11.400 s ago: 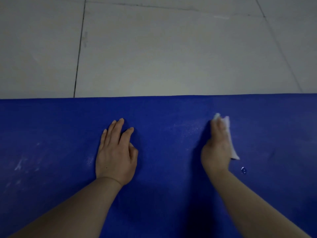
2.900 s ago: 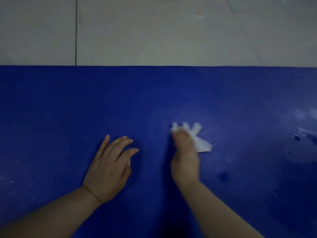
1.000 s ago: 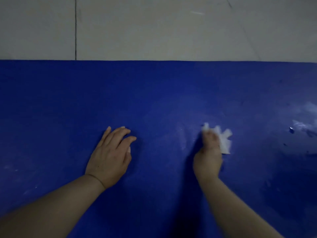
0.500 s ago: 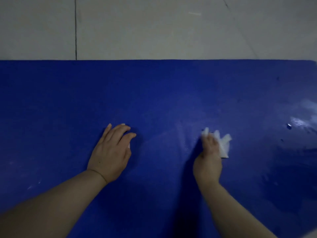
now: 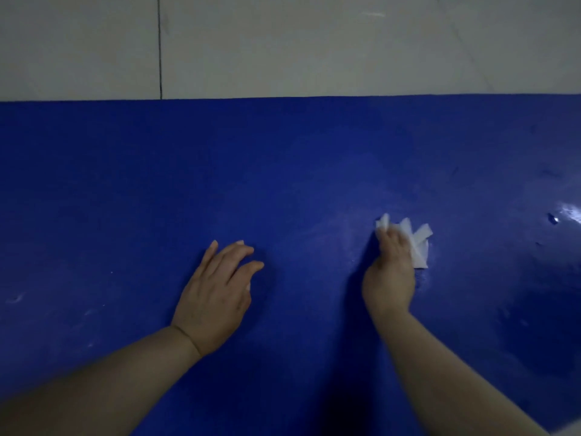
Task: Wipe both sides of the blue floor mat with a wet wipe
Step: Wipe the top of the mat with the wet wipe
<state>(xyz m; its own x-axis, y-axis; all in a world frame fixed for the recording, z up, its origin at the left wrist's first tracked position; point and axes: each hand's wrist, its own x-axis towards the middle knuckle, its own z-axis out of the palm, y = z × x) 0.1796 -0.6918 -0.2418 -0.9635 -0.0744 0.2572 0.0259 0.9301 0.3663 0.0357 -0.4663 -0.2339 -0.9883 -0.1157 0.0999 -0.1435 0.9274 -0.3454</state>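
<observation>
The blue floor mat [image 5: 283, 171] lies flat and fills most of the head view. My right hand [image 5: 390, 272] grips a crumpled white wet wipe [image 5: 416, 239] and holds it against the mat right of centre. The wipe's folds stick out past my fingers. My left hand [image 5: 217, 291] rests on the mat left of centre, palm down, fingers loosely spread. A wet, shiny patch [image 5: 562, 215] shows on the mat at the far right.
Pale floor tiles [image 5: 298, 45] with dark joints lie beyond the mat's far edge. Faint whitish marks [image 5: 15, 298] dot the mat at the left.
My right hand with the wipe has stayed about where it was a second ago, shifting only a little. My left hand has kept its place.
</observation>
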